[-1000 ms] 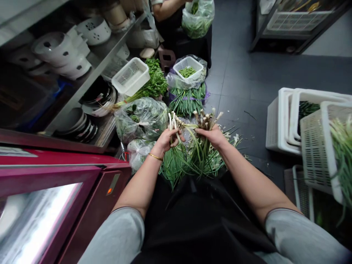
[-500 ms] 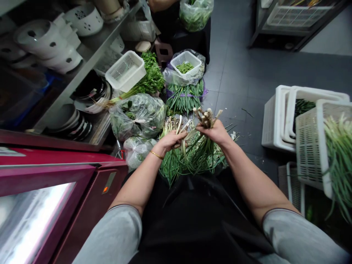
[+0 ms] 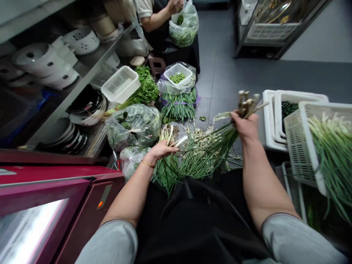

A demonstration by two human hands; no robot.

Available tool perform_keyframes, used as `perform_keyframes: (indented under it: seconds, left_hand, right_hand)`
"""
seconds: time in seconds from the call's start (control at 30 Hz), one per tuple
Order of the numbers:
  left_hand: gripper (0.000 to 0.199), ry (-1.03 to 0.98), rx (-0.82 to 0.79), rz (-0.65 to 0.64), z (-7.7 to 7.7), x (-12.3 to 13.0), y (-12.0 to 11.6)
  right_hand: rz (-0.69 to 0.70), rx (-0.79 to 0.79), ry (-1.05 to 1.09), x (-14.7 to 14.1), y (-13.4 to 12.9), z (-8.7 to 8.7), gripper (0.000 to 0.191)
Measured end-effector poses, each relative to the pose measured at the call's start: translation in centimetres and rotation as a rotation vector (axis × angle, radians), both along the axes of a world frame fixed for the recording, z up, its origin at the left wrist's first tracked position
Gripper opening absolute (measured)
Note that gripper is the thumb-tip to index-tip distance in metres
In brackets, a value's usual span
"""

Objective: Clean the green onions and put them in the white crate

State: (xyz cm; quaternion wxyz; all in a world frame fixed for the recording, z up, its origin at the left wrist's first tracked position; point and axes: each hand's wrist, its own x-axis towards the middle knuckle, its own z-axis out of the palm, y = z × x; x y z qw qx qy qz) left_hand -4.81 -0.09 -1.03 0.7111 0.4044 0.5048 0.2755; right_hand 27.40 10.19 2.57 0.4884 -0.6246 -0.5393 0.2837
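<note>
My left hand (image 3: 162,149), with a gold bracelet at the wrist, is closed on a few green onions whose white ends (image 3: 180,141) poke out past the fingers. To the right, my right hand (image 3: 246,126) grips a thick bunch of green onions by the stems, with brownish root ends (image 3: 246,102) pointing up and green leaves trailing down to the left. Between and below the hands, loose green onions (image 3: 192,163) lie in a heap, with pale peelings (image 3: 202,137) behind them on the floor.
White baskets stand at the right, one holding green onions (image 3: 330,146). Bagged greens (image 3: 134,126), a white basket (image 3: 121,84) and tied green leaves (image 3: 180,106) lie ahead. Another person's arm (image 3: 159,18) is beside a plastic bag (image 3: 184,29). A red appliance (image 3: 104,174) stands left.
My right hand has moved right and away from my left hand, carrying its bunch. The view has shifted, showing more of the other person and the peelings on the floor.
</note>
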Motion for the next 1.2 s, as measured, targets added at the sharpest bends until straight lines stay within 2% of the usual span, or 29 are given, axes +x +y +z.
perform_keyframes:
  seconds: [0.07, 0.17, 0.23, 0.3, 0.4, 0.47, 0.53, 0.63, 0.73, 0.77, 0.83, 0.9, 0.97, 1.03, 1.1, 1.2]
  left_hand:
    - [0.038, -0.052, 0.037, 0.108, 0.2, -0.8, 0.0]
    - [0.041, -0.139, 0.172, 0.298, 1.1, -1.5, 0.2]
    - [0.039, -0.154, 0.28, 0.393, 2.1, -1.7, 0.4]
    - [0.038, -0.138, 0.384, 0.473, 3.5, -1.8, 0.4]
    - [0.038, -0.126, 0.497, 0.573, 5.5, -2.1, -0.1]
    - [0.041, -0.167, 0.526, 0.575, 6.4, -2.4, -0.6]
    - [0.043, -0.206, 0.507, 0.511, 6.7, -2.6, -1.1]
    - [0.044, -0.239, 0.446, 0.394, 6.3, -2.6, -1.5]
    - [0.039, -0.285, 0.452, 0.349, 5.5, -2.5, -1.2]
    - [0.037, -0.289, 0.455, 0.369, 5.2, -2.6, -1.1]
    - [0.033, -0.258, 0.444, 0.464, 4.8, -2.8, -0.6]
    - [0.027, -0.228, 0.444, 0.61, 4.7, -3.4, -0.2]
    - [0.023, -0.256, 0.446, 0.702, 4.7, -3.9, -0.1]
    - [0.023, -0.334, 0.403, 0.682, 4.9, -4.0, -0.3]
    - [0.019, -0.381, 0.328, 0.603, 5.0, -3.4, -0.6]
    - [0.024, -0.32, 0.277, 0.563, 4.6, -1.2, -1.0]
  right_hand:
    - [0.062, -0.1, 0.021, 0.8, 0.2, -0.4, 0.029]
    - [0.231, -0.225, -0.186, -0.1, 0.2, -1.2, 0.025]
    - [0.236, -0.18, -0.292, -1.8, 0.0, -1.3, 0.023]
    - [0.251, -0.098, -0.254, -3.9, -0.7, -1.1, 0.024]
    - [0.444, -0.077, -0.085, -7.1, -2.5, -0.5, 0.03]
    - [0.577, -0.1, -0.002, -9.2, -4.0, -0.1, 0.029]
    - [0.664, -0.11, 0.036, -11.1, -5.4, 0.3, 0.024]
    - [0.8, -0.149, -0.01, -13.3, -6.7, 0.5, 0.018]
    - [0.977, -0.29, -0.104, -14.6, -7.0, -0.1, 0.016]
    - [0.996, -0.343, -0.085, -14.7, -7.0, -0.5, 0.015]
    - [0.93, -0.421, 0.07, -14.7, -6.6, -1.2, 0.014]
    - [0.834, -0.472, 0.295, -14.2, -6.1, -1.7, 0.022]
    - [0.775, -0.518, 0.478, -13.5, -5.5, -1.8, 0.03]
    - [0.785, -0.584, 0.583, -13.0, -5.3, -1.4, 0.032]
    - [0.812, -0.642, 0.654, -12.8, -5.4, -0.9, 0.033]
    - [0.818, -0.667, 0.729, -13.5, -6.1, -0.8, 0.037]
